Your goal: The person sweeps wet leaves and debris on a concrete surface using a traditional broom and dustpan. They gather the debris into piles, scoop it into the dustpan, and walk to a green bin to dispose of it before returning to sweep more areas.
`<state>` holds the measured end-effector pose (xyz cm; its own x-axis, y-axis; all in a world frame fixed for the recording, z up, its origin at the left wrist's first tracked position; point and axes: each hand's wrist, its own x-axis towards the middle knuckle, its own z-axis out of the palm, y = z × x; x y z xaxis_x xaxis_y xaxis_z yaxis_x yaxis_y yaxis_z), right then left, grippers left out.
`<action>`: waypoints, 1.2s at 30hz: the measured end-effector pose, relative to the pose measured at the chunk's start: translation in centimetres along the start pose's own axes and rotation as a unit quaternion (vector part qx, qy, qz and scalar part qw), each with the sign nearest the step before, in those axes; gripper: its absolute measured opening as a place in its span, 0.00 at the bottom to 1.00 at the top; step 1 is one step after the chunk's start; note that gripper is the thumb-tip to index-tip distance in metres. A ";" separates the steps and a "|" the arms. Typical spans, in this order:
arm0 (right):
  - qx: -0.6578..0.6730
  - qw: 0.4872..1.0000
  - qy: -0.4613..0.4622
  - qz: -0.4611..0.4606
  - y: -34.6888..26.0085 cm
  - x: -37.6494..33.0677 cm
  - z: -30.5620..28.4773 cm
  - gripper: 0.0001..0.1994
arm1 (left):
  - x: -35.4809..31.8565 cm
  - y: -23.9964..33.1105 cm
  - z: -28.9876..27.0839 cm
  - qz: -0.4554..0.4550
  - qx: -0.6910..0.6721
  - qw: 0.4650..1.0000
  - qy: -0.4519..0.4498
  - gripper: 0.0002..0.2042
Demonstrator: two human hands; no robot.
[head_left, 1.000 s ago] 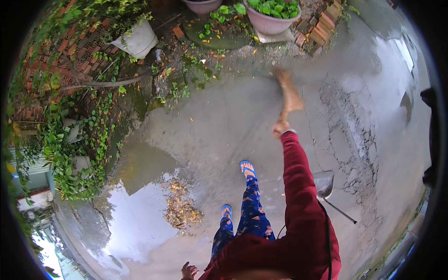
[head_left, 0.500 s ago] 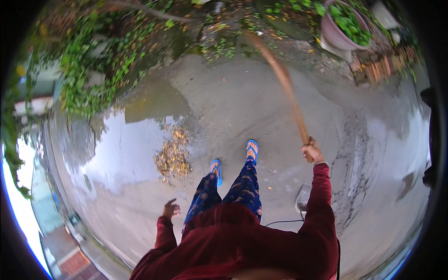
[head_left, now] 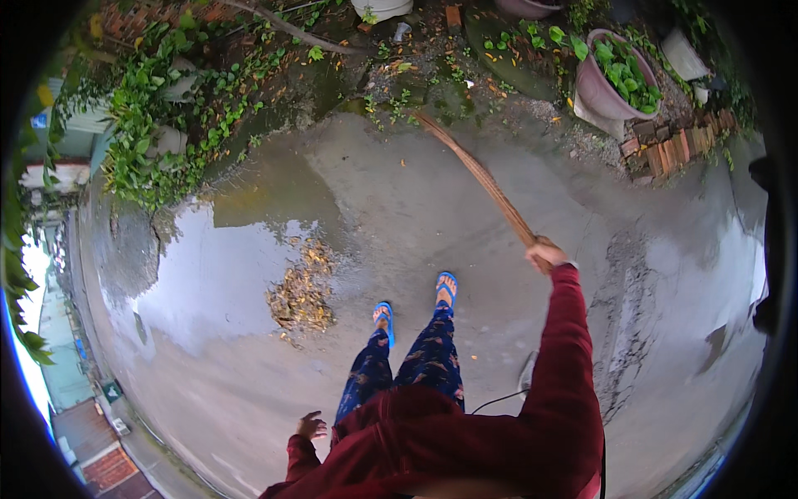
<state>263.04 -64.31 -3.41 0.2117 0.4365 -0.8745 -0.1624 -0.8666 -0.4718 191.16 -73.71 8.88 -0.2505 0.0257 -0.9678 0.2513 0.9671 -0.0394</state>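
Note:
My right hand [head_left: 546, 253] is closed around the near end of a long brown stick broom [head_left: 486, 179], which looks like a bundle of thin ribs. The broom slants forward and to the left, its far tip near the edge of the planted strip. I cannot tell whether that tip touches the ground. Low beside my left hip, my left hand [head_left: 312, 426] hangs with its fingers apart and nothing in it. A heap of yellow-brown fallen leaves [head_left: 302, 287] lies on the wet concrete ahead of my left foot.
A shallow puddle [head_left: 199, 274] spreads left of the leaf heap. Green plants [head_left: 150, 158] grow along the far left edge. A pinkish planter [head_left: 592, 83] and stacked bricks [head_left: 677, 152] stand far right. Beside my right arm lies a partly hidden pale object [head_left: 526, 370] with a dark cord [head_left: 490, 401].
The broom's tip has swung left and nearer, and my right hand has shifted slightly left and forward. The view has tilted up, showing more of the planted strip. My left hand stays open.

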 end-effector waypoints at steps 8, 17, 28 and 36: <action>-0.067 0.997 -0.030 -0.038 -4.1 -0.1 -7.6 0.17 | -0.3 6.0 5.9 0.081 0.024 0.996 0.036 0.22; -0.154 0.975 0.120 -0.106 -2.9 11.7 18.6 0.16 | -3.9 0.0 5.8 0.003 -0.006 0.998 0.070 0.22; -0.075 0.954 -0.289 -0.014 -7.0 0.9 10.8 0.13 | -0.6 1.3 7.2 0.055 -0.097 0.993 0.045 0.20; -0.137 0.986 -0.057 -0.075 -19.0 8.5 18.0 0.06 | 6.4 -0.5 6.0 0.051 -0.078 0.995 -0.040 0.21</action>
<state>250.61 -39.77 -3.92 0.1023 0.5753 -0.8115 0.1315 -0.8164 -0.5623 195.05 -75.55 1.23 -0.1546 0.1107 -0.9818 0.1220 0.9882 0.0922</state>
